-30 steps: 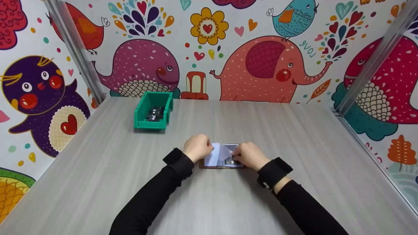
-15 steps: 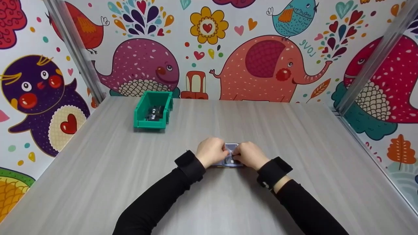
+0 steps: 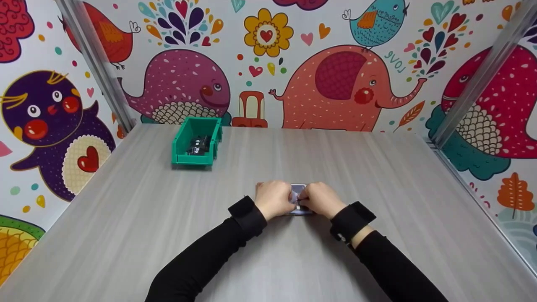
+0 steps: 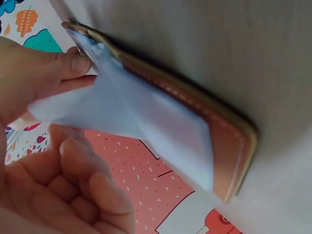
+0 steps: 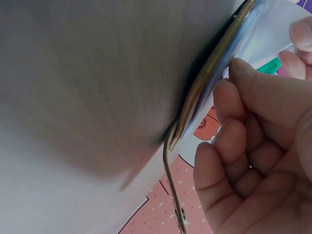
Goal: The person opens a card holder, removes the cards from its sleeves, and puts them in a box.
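A brown stitched leather card holder (image 4: 227,163) lies opened low on the table, with translucent plastic sleeves (image 4: 165,122) inside. My left hand (image 3: 273,199) bends over its left part and pinches a lifted sleeve between thumb and finger; the film fans out toward me in the left wrist view. At the right part, my right hand (image 3: 322,199) pinches a sleeve edge between thumb and index finger, other fingers curled. Both sets of fingertips are close together. A narrow strap (image 5: 168,180) with a metal snap sticks out from the holder. The left hand covers much of it from above.
A green open-front bin (image 3: 194,160) with several black items (image 3: 199,145) stands at the back left of the grey wood-grain table (image 3: 369,163). Printed walls with cartoon animals (image 3: 335,92) and metal posts enclose the back and sides.
My left hand has moved right, bringing the lifted sleeve over toward the right hand and covering the pale left page seen before. The right hand has stayed in place.
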A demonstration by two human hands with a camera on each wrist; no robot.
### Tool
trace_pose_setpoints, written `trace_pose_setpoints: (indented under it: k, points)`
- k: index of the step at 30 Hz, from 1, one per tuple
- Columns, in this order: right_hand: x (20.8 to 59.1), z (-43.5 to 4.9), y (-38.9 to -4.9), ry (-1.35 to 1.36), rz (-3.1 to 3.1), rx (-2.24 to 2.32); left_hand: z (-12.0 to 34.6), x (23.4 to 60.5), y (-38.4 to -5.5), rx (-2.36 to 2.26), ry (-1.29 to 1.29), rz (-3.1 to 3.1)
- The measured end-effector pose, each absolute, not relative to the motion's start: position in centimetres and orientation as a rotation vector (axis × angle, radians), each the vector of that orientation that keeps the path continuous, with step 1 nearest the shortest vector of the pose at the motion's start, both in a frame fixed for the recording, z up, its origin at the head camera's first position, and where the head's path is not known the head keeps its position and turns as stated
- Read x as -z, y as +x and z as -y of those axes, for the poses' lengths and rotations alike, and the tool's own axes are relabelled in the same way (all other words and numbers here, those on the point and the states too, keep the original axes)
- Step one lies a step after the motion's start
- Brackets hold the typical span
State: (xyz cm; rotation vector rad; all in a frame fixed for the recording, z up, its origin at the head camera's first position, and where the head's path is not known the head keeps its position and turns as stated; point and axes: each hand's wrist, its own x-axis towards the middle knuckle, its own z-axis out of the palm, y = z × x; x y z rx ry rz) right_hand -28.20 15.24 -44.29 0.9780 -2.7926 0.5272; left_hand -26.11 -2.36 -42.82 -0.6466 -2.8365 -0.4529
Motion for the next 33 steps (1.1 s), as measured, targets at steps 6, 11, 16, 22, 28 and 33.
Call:
trace_pose_setpoints:
  k: [6,11,16,22,28,33]
  points:
    - [44.34,-15.23,-28.25,0.981,2.789,-0.519,2.30,43.01,-26.16,0.410,-0.638,2.847]
    - [44.30,-15.15,-28.24,0.975,2.800,-0.524,2.17,42.89,-25.99,0.403,-0.636,2.833]
    - [44.26,-15.12,-28.24,0.982,2.803,-0.539,2.14,42.93,-25.92,0.407,-0.634,2.806]
    - [44.23,-15.13,-28.26,0.988,2.800,-0.541,2.17,43.05,-26.02,0.420,-0.629,2.799]
    - [44.14,-15.21,-28.15,0.986,2.802,-0.559,2.19,43.09,-26.01,0.444,-0.611,2.822]
    - [44.10,-15.26,-28.04,0.978,2.796,-0.570,2.21,43.12,-25.89,0.454,-0.606,2.845]
